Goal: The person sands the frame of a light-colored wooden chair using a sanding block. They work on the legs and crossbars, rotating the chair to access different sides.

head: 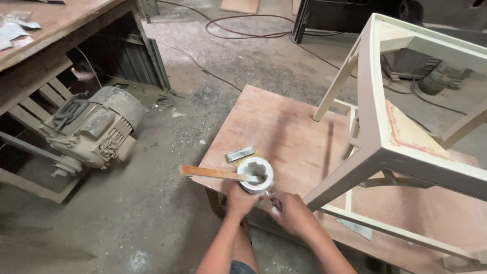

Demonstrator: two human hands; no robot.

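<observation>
Left hand wrapped around the lower side of a small white-crusted can, fingers closed on its wall. Can standing upright at the near left corner of a low plywood surface, rim thick with dried white filler, dark hollow in the middle; how much paste lies inside, impossible to tell. A flat wooden stick resting across the rim, one end down in the can's mouth, the other jutting out to the left past the edge of the surface. Right hand just beside the can on its right, curled loosely near the edge with something small and dark pinched at the fingertips; too blurred to name, and whether the grip is tight cannot be told. Hands close together, not touching.

Just behind the can, a small grey flat block lying on a yellowish patch. To the right, an unpainted chair frame, coated pale putty-grey, tipped over on the surface with legs pointing away. On the dusty concrete floor to the left, a grimy electric motor under a wooden workbench. Cables trailing across the floor farther back.
</observation>
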